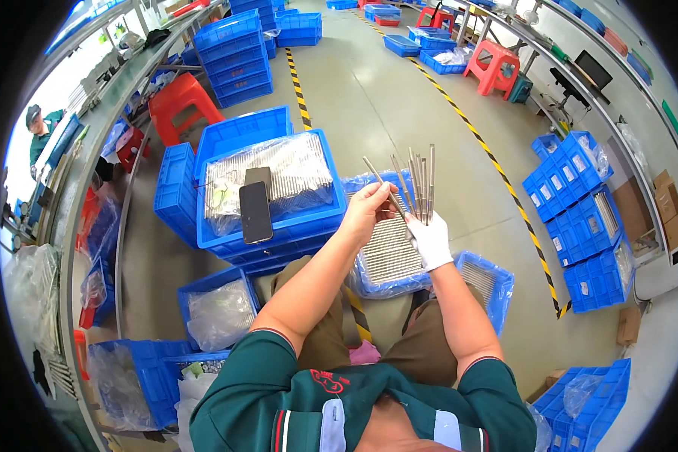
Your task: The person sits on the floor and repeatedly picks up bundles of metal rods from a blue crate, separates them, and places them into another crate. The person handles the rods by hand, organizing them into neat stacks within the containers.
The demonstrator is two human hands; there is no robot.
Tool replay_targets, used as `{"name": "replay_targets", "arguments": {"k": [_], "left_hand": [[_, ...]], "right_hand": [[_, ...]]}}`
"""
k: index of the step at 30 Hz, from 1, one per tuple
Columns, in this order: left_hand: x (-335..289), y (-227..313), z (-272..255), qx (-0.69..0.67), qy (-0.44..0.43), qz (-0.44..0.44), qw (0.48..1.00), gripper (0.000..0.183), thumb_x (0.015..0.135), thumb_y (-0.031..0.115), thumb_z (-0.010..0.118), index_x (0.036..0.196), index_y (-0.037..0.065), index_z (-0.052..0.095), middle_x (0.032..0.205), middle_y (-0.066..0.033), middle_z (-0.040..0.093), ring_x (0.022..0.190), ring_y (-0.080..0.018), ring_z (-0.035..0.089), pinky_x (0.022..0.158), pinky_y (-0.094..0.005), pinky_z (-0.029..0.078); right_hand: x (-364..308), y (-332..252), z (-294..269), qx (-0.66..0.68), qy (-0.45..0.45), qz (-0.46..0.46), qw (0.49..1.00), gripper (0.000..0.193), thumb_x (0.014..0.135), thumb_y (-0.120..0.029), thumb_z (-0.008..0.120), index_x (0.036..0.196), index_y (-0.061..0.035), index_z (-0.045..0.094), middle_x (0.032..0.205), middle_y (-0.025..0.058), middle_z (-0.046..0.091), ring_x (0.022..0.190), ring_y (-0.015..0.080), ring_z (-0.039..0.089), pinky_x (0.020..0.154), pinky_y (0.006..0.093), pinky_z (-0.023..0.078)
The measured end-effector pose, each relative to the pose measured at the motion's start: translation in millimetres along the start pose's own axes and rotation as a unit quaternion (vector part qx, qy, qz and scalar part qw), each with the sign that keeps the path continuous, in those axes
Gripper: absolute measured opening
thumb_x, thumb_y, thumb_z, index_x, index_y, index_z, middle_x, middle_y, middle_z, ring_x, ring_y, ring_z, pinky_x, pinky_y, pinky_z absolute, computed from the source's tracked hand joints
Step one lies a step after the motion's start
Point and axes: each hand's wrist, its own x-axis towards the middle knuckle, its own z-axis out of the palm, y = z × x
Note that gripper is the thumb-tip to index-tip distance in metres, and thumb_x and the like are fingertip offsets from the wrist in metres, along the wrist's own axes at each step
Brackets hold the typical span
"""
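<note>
My left hand (369,207), bare, is closed on a thin metal rod (383,183) that tilts up to the left. In a white glove, my right hand (431,239) grips a bundle of several similar metal rods (423,184), their upper ends fanned out. Both hands are close together, the left rod's lower end near the right glove. Below them a blue crate lined with plastic film (364,280) holds rows of the same kind of rod (390,252). Fingertips of the gloved hand are partly hidden behind the rods.
At the left, a blue crate (316,218) of wrapped rods carries a black phone (256,213). Another lined crate (508,290) stands beside my right knee. Red stools (181,105), stacked blue crates (233,60) and a long bench (102,143), with a person (44,132) behind it, stand around.
</note>
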Motion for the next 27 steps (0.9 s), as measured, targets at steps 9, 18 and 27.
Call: {"name": "replay_targets", "arguments": {"k": [9,18,27], "left_hand": [[-9.5,-28.7,17.1,0.159,-0.031,0.006,0.987,0.026,0.094,0.030,0.051,0.083,0.008,0.062,0.075,0.0016,0.060,0.067,-0.0085,0.053,0.064,-0.0241,0.043],[-21.8,-26.7,15.4,0.203,-0.194,-0.110,0.954,0.026,0.095,0.025,0.049,0.080,0.006,0.058,0.073,-0.0007,0.058,0.066,-0.0086,0.052,0.064,-0.0236,0.044],[-37.8,-40.3,34.3,0.122,-0.200,-0.173,0.957,0.027,0.095,0.030,0.046,0.083,0.008,0.053,0.066,-0.0029,0.055,0.057,-0.0120,0.053,0.055,-0.0249,0.044]], "right_hand": [[1.1,-11.2,5.4,0.028,0.029,0.058,0.998,0.015,0.085,-0.019,0.066,0.085,-0.0051,0.061,0.060,0.0017,0.056,0.046,0.0078,0.047,0.040,0.0224,0.035],[28.0,-19.1,-27.6,0.125,0.030,0.046,0.991,0.020,0.087,-0.023,0.064,0.089,-0.0044,0.059,0.051,-0.0033,0.043,0.039,0.0076,0.038,0.035,0.0244,0.029],[34.1,-15.9,-34.4,0.182,0.132,0.027,0.974,0.014,0.079,-0.015,0.071,0.073,-0.0093,0.059,0.056,-0.0021,0.050,0.041,0.0063,0.040,0.037,0.0225,0.027]]}}
